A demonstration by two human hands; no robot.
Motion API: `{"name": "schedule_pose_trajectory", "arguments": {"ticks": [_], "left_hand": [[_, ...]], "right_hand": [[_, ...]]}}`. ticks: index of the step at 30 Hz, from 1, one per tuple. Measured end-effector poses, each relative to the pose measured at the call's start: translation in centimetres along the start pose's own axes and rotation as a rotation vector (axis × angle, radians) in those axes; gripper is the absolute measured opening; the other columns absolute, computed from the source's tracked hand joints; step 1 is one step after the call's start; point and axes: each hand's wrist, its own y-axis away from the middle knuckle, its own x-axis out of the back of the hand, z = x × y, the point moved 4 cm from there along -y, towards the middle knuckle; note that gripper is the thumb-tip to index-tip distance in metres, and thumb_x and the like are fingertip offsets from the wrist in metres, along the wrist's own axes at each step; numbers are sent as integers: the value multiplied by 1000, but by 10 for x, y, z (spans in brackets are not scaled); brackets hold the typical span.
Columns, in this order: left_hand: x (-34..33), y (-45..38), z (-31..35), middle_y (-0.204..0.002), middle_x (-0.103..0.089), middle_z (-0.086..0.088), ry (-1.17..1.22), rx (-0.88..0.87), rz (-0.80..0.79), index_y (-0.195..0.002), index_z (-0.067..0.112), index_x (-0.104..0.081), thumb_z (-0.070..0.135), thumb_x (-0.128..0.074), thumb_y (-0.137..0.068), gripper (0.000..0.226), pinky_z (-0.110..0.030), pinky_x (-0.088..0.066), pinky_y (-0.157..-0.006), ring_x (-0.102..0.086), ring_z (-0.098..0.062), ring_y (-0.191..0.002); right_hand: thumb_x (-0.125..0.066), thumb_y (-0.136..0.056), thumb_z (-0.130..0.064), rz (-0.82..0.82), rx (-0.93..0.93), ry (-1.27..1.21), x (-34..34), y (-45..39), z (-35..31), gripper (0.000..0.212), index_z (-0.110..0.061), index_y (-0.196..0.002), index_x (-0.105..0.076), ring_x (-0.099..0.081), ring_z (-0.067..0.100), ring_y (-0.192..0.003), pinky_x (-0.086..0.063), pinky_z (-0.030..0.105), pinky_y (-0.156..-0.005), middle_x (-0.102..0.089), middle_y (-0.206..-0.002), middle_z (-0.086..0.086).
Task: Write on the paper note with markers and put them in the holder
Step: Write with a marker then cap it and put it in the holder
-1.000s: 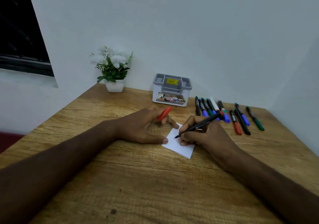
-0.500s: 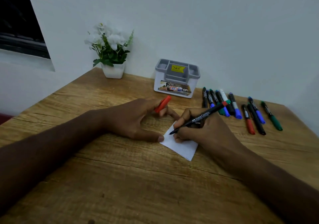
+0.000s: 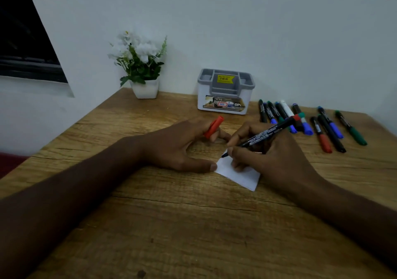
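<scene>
1. Far left on the wooden surface (image 3: 150,225), against the wall, I see a white pot of flowers (image 3: 142,68); it has no part in the job.
2. My left hand (image 3: 182,147) rests on the surface, thumb tip touching the left corner of the paper note (image 3: 240,174) to pin it. Two of its fingers (image 3: 214,135) pinch a red cap (image 3: 213,127), so this hand is clenched on the cap rather than released.
3. Behind the hands, near the wall, the grey and white holder (image 3: 225,91) stands upright; I see no markers in it.
4. The note lies flat between my hands, partly under the right one. I cannot tell what is written on it.
5. My right hand (image 3: 270,156) grips the black marker (image 3: 260,138) in a writing grasp, nib down at the note's upper left edge, barrel tilted up to the right.
6. To the right, the spare markers (image 3: 300,121) lie capped in a loose row on the surface, well apart from the holder.
7. I judge the writing step to be in hand. The next move calls for lifting the nib, bringing the red cap to it and pressing it home squarely, then standing the marker in the holder.
</scene>
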Motion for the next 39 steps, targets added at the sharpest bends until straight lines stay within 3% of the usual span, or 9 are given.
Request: {"name": "schedule_pose_trajectory", "arguments": {"ticks": [9, 13, 17, 20, 22, 26, 30, 35, 39], "left_hand": [[0, 1, -5, -147, -47, 13, -27, 20, -10, -151, 35, -41, 61, -75, -88, 76, -27, -42, -111, -45, -1, -130], [1, 2, -5, -151, -44, 13, -18, 37, -16, -151, 35, -41, 66, -70, -84, 79, -22, -38, -111, -44, -1, -133], [1, 3, -2, -146, -46, 16, -23, 42, -4, -149, 32, -43, 55, -75, -91, 70, -1, -32, -101, -38, 14, -127], [2, 2, 0, -142, -49, 12, -36, 41, 7, -145, 28, -46, 55, -76, -90, 68, -25, -43, -111, -45, 6, -124], [2, 2, 0, -139, -50, 10, -40, 34, 4, -143, 27, -46, 58, -76, -89, 69, -33, -45, -109, -47, 1, -123], [1, 0, 0, -138, -48, 14, -29, 44, 1, -144, 32, -43, 65, -72, -85, 73, -22, -43, -101, -44, 8, -121], [1, -1, -2, -143, -48, 10, -36, 61, 8, -147, 26, -42, 53, -77, -91, 71, -5, -35, -95, -40, 11, -122], [1, -1, -5, -142, -48, 15, -12, 43, 30, -142, 26, -46, 51, -78, -91, 65, -10, -35, -98, -39, 13, -124], [1, -2, -4, -137, -48, 19, 0, 40, 32, -141, 28, -46, 52, -78, -90, 64, -8, -35, -96, -38, 17, -121]], "right_hand": [[-80, -80, -2, -149, -88, 47, -2, -7, 2, 13, -15, -81, -81, -78, 16, -83, -65, 32, -82, -82, -85, 2], [-78, -80, -9, -71, -35, 87, -3, -2, 2, 9, -18, -77, -80, -76, 15, -65, -64, 28, -67, -81, -80, 2], [-79, -85, -11, -69, -63, 111, -1, -2, 4, 12, -20, -77, -80, -72, 10, -61, -61, 24, -63, -81, -80, 0], [-83, -82, -14, -103, -50, 150, -5, 0, 2, 10, -23, -79, -81, -74, 5, -72, -62, 24, -69, -82, -83, -6], [-84, -80, -14, -108, -39, 167, -6, 1, 0, 11, -25, -79, -83, -75, 5, -78, -60, 20, -71, -82, -83, -8], [-81, -82, -16, -77, -45, 179, -3, -1, 0, 10, -25, -78, -82, -71, 1, -66, -56, 16, -64, -78, -71, -11], [-81, -82, -12, -98, -48, 163, -3, -1, -1, 12, -23, -78, -81, -70, 0, -64, -54, 14, -63, -79, -73, -10], [-82, -80, -18, -124, -38, 175, -4, 2, -4, 9, -26, -76, -82, -73, 6, -77, -59, 22, -67, -81, -81, -8], [-80, -81, -16, -77, -43, 179, -1, 0, -2, 11, -26, -75, -80, -70, 1, -63, -59, 21, -64, -79, -74, -7]]}}
